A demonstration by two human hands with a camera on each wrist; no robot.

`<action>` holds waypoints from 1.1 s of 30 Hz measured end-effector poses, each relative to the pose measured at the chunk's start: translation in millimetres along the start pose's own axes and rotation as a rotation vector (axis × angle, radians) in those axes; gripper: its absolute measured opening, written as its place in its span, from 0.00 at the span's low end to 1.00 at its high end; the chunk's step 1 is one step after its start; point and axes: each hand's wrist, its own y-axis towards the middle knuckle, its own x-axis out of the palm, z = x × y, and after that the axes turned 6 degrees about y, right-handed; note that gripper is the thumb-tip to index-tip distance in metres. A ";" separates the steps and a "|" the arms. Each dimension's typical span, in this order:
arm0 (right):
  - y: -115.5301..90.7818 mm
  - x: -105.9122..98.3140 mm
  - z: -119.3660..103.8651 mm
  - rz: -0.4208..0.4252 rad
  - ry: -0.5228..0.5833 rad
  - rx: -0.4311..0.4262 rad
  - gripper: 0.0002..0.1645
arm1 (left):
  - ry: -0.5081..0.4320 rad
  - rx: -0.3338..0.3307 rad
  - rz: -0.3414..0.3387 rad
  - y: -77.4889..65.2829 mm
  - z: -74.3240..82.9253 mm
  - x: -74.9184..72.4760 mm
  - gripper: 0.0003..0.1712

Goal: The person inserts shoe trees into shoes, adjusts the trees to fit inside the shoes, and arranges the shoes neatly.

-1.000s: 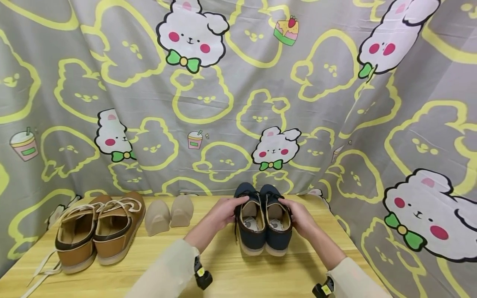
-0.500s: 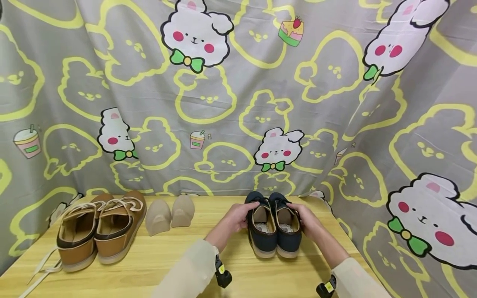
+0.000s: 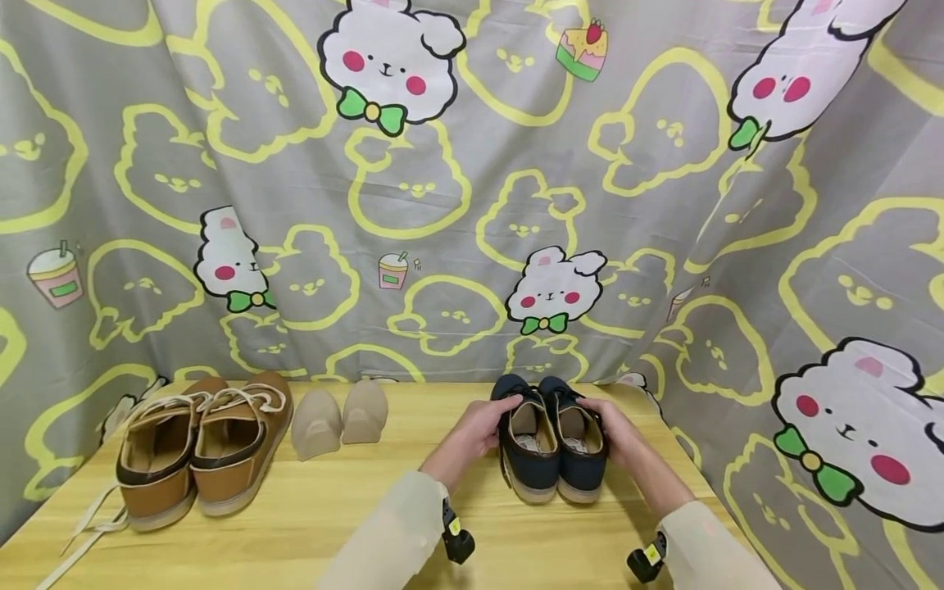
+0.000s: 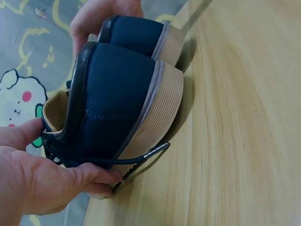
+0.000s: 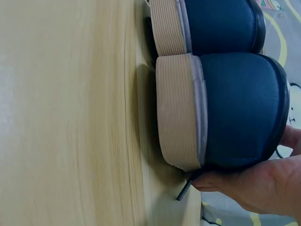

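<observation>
Two brown shoes (image 3: 224,482) stand nearest, by the left edge of the worktop (image 3: 243,549). A little farther in, right of its middle, the navy shoes (image 3: 537,469) are side by side and touching, heels toward the front edge, toes close to the back; I cannot tell whether their soles (image 4: 162,106) fully meet the wood. The left hand (image 3: 481,424) grasps the outer flank of one, thumb up top and fingers low at the sole; the right hand (image 3: 615,429) grips the other likewise. I judge the pair fairly light, giving in the uppers, stiff in the thick ribbed soles, neither slippery nor fragile; pressing inward low on both flanks should keep them together, clear of the loose lace (image 4: 160,149). Beyond, pale inserts (image 3: 317,426) sit near the back edge, and a curtain (image 3: 295,188) hangs behind.
</observation>
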 end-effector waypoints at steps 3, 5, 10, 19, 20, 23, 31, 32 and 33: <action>3.6 -3.9 -1.6 -0.009 0.005 0.005 0.21 | 0.011 -0.001 0.022 2.8 0.6 2.6 0.28; 5.1 -7.9 -2.3 -0.017 -0.004 0.007 0.21 | 0.025 -0.005 0.027 4.4 0.3 5.3 0.28; 10.2 -18.0 -3.1 -0.044 -0.019 -0.001 0.23 | 0.093 -0.009 0.043 6.5 0.6 10.9 0.33; 17.3 -29.2 -4.3 -0.061 -0.039 -0.004 0.25 | 0.186 -0.016 0.064 4.7 4.1 18.2 0.47; 18.0 -29.8 -4.6 -0.059 -0.030 -0.002 0.24 | 0.190 -0.015 0.066 4.8 4.2 18.9 0.47; 19.1 -31.2 -5.4 -0.070 -0.016 0.005 0.22 | 0.208 -0.009 0.067 5.4 4.1 20.6 0.49; 19.9 -31.1 -5.0 -0.067 -0.031 0.010 0.26 | 0.234 0.008 0.081 6.1 2.6 21.4 0.50; 19.6 -30.8 -5.2 -0.068 -0.035 0.008 0.27 | 0.233 0.006 0.084 5.9 2.4 21.5 0.50; 19.2 -31.2 -5.3 -0.069 -0.039 0.006 0.26 | 0.237 0.004 0.082 5.7 2.1 21.5 0.50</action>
